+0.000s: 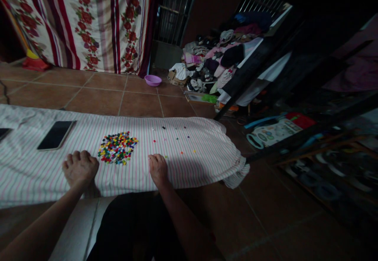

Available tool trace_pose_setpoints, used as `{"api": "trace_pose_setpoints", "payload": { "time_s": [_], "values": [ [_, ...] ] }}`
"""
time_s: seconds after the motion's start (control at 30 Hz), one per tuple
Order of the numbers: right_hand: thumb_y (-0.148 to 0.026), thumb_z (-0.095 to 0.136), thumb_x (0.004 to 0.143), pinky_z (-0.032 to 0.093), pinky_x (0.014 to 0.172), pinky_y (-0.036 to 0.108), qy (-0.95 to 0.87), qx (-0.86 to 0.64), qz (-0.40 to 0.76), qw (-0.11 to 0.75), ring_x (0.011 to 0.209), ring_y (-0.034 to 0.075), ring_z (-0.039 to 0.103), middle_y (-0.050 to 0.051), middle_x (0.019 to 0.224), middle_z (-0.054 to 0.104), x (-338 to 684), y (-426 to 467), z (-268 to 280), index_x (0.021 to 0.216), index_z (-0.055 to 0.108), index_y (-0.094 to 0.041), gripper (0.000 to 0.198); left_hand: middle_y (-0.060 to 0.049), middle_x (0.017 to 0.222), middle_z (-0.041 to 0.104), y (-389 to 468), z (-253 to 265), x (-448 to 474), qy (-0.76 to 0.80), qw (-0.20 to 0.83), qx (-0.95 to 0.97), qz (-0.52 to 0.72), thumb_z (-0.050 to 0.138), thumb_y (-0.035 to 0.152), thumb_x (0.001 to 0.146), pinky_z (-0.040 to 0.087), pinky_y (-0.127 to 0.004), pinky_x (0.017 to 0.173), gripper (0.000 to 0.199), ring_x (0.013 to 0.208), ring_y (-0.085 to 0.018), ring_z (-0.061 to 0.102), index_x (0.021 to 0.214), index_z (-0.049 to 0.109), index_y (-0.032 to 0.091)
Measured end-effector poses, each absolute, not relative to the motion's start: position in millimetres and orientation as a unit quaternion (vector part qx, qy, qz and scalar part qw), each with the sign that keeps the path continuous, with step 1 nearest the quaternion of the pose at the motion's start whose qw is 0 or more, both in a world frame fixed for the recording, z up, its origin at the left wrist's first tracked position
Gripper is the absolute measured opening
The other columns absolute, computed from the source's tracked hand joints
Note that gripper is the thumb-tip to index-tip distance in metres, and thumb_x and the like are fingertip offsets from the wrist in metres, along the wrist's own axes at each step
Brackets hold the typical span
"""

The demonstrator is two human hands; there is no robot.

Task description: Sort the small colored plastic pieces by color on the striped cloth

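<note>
1. The room was dim, with a brown tiled floor [97, 99], a floral striped curtain [88, 21] hung at the back and a heap of clothes [218, 60] to the far right; a pink-striped cloth [183, 162] was spread on the floor before the person.
2. The left hand [80, 167] rested knuckles-up on the cloth, fingers curled under, grasping nothing that showed.
3. The right hand [158, 168] lay near the cloth's front edge, fingertips bent down to the fabric; whether its grip pinched a bead could not be told.
4. The pile of coloured beads [117, 148] sat between the two hands, slightly beyond them, nearer the left one.
5. A few scattered beads [174, 133] lay beyond the right hand, well apart from each other.
6. Judged by looks, the beads were tiny, light, hard and prone to rolling; each would best be pinched singly between thumb and forefinger.
7. A phone [56, 135] lay beyond the left hand.
</note>
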State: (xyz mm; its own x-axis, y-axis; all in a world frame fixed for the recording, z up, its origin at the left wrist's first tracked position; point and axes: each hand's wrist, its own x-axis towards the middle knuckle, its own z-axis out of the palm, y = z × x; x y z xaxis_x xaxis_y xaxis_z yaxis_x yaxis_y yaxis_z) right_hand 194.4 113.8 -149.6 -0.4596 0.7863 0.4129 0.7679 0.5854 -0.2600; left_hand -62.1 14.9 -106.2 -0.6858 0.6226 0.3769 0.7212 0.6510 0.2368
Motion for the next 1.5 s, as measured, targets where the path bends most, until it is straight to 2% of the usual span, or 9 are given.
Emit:
{"api": "trace_pose_setpoints", "payload": {
  "time_s": [0.13,0.27,0.73,1.17,1.5],
  "values": [
    [-0.012,0.051,0.093,0.044,0.08,0.027,-0.851,-0.456,0.02,0.26,0.089,0.017,0.055,0.006,0.092,0.063,194.6,113.8,-149.2,0.098,0.07,-0.021,0.022,-0.023,0.111,0.06,15.1,-101.3,-59.8,-0.9,0.129,-0.377,-0.178,0.038,0.025,0.083,0.035,-0.051,0.092,0.038,0.117,-0.036,0.047,0.108,0.063,0.011],
    [-0.012,0.051,0.093,0.042,0.079,0.026,-0.854,-0.454,0.02,0.255,0.086,0.016,0.054,0.005,0.089,0.062,195.9,113.7,-149.1,0.095,0.07,-0.021,0.021,-0.023,0.105,0.06,14.1,-102.2,-59.0,-0.895,0.149,-0.386,-0.169,0.034,0.027,0.086,0.036,-0.05,0.091,0.038,0.114,-0.036,0.049,0.101,0.063,0.008],
    [-0.013,0.054,0.093,0.04,0.075,0.027,-0.878,-0.433,-0.013,0.205,0.084,0.016,0.053,0.003,0.085,0.061,198.0,116.7,-142.2,0.087,0.066,-0.021,0.015,-0.02,0.105,0.059,14.7,-107.9,-62.2,-0.892,0.16,-0.384,-0.176,0.034,0.028,0.086,0.037,-0.049,0.091,0.036,0.115,-0.035,0.049,0.101,0.063,0.013],
    [-0.014,0.054,0.092,0.04,0.077,0.029,-0.88,-0.429,0.002,0.203,0.086,0.018,0.053,0.003,0.087,0.062,200.1,116.4,-143.5,0.09,0.065,-0.022,0.014,-0.014,0.103,0.058,18.2,-108.6,-61.0,-0.901,0.178,-0.369,-0.141,0.027,0.031,0.087,0.037,-0.045,0.089,0.035,0.107,-0.029,0.049,0.093,0.058,0.018],
    [-0.016,0.053,0.094,0.04,0.078,0.029,-0.882,-0.421,0.007,0.213,0.087,0.018,0.053,0.003,0.089,0.061,201.4,117.7,-149.6,0.094,0.066,-0.022,0.014,-0.015,0.104,0.06,17.8,-105.4,-59.5,-0.902,0.169,-0.371,-0.143,0.031,0.029,0.085,0.037,-0.046,0.088,0.032,0.106,-0.031,0.049,0.094,0.06,0.017]
  ]
}}
